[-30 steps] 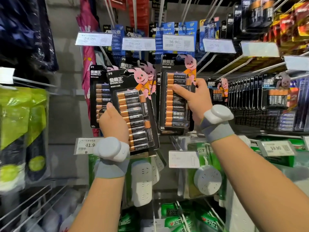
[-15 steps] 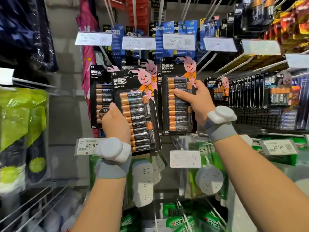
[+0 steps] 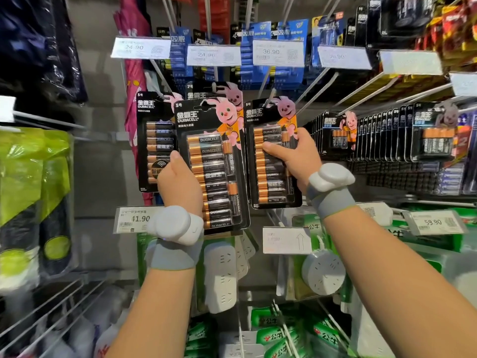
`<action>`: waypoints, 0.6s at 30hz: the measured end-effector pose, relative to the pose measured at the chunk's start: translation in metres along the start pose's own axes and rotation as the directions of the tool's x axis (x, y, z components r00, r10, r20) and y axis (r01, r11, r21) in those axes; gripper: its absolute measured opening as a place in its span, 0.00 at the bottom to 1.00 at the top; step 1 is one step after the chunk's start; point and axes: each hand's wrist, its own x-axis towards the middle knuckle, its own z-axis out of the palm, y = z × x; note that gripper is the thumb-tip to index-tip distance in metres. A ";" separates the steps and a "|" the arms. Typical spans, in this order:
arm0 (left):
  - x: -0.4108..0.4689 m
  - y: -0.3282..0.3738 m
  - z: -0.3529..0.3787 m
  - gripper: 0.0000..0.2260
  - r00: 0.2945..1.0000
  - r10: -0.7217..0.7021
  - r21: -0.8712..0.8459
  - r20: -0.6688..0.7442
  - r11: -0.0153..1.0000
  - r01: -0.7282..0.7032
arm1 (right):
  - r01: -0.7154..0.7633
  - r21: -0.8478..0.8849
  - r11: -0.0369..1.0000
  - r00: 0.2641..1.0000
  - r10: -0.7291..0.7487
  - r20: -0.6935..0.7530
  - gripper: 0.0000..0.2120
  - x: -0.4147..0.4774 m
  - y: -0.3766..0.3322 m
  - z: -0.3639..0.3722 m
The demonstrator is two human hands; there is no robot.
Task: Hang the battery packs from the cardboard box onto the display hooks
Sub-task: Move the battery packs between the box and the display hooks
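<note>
As the right grip [image 3: 294,156] has lowered its battery pack [image 3: 271,187] a little from a second ago, the card top now sits at a hook rod [image 3: 268,98] just above the grip; can't tell if the hole is threaded yet. Right grip clamped on that pack, thumb across the front. Left grip [image 3: 180,182] clamped on a second pack [image 3: 214,164], barely shifted, hang hole free. Judgement: right pack mid-hang, left one queued. Room: hung pack [image 3: 154,135] just left of the left grip, hung row [image 3: 374,135] right of the right grip, price tags [image 3: 277,52] overhead. Narrow lane, so slide straight back
</note>
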 end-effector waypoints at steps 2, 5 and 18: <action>0.002 -0.002 0.001 0.18 1.000 0.000 0.008 0.015 1.000 0.000 | 0.039 -0.086 0.995 0.999 -0.042 -0.028 0.23 0.003 0.004 0.005; 0.004 -0.002 0.001 0.17 1.000 -0.019 0.005 0.019 1.000 0.019 | 0.116 -0.145 0.983 0.990 -0.126 -0.060 0.26 0.003 0.009 0.013; -0.004 0.003 -0.003 0.20 0.999 -0.046 -0.043 0.016 0.998 0.046 | 0.051 -0.469 0.881 0.984 -0.125 -0.127 0.38 -0.005 0.013 0.018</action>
